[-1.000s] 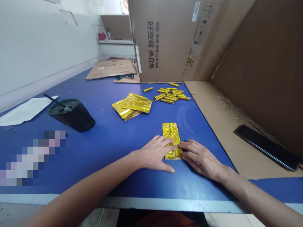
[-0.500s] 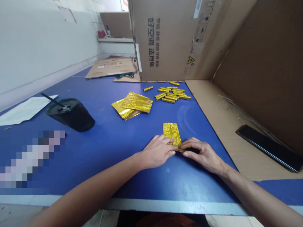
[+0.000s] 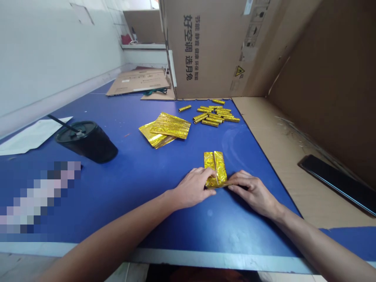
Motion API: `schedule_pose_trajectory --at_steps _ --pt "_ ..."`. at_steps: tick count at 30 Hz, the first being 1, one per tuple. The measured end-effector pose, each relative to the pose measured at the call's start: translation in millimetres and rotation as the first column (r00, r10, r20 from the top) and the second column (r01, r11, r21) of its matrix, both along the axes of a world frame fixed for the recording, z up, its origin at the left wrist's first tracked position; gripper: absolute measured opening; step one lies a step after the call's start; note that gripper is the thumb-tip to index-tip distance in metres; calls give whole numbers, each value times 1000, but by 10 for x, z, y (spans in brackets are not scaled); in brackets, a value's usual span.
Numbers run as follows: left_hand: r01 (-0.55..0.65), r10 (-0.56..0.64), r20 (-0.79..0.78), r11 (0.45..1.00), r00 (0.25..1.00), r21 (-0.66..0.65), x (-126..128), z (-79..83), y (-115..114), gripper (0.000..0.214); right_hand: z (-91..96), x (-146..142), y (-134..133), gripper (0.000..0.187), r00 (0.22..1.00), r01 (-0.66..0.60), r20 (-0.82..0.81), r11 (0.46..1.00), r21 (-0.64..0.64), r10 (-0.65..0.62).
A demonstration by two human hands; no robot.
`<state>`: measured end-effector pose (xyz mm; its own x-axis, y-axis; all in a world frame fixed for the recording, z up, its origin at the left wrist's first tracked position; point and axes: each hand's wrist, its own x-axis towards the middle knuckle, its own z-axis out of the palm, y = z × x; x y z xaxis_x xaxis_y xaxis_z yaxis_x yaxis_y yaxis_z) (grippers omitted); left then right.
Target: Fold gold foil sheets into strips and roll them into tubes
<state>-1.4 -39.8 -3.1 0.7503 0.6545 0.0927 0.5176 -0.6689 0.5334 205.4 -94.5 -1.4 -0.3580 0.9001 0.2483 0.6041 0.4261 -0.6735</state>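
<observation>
So the left hand (image 3: pixel 192 188) is now curling instead of lying spread like a second ago, pinching the foil's (image 3: pixel 221 164) raised near edge, right hand (image 3: pixel 255 194) pinching its corner.

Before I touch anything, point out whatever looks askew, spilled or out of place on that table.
No spill shows. One gold roll lies apart, left of the loose pile of rolls. The flat gold sheets look askew: they overlap at different angles, corners not lined up.
</observation>
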Motion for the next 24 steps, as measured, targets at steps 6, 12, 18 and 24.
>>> schedule_pose_trajectory --at_steps 6,12,18,24 --pt "45 -44 9 998 999 -46 -8 20 45 8 20 -20 26 17 997 78 1 993 -86 -78" --pt "18 -12 71 997 997 -78 4 10 62 15 29 -54 131 17 981 192 38 943 -273 -189" --pt "-23 35 123 995 992 -93 -7 2 93 13 13 -99 183 15 965 262 102 903 -341 -241" --pt "28 -17 119 995 993 -96 -16 34 117 4 52 -131 190 18 957 289 128 896 -338 -260"
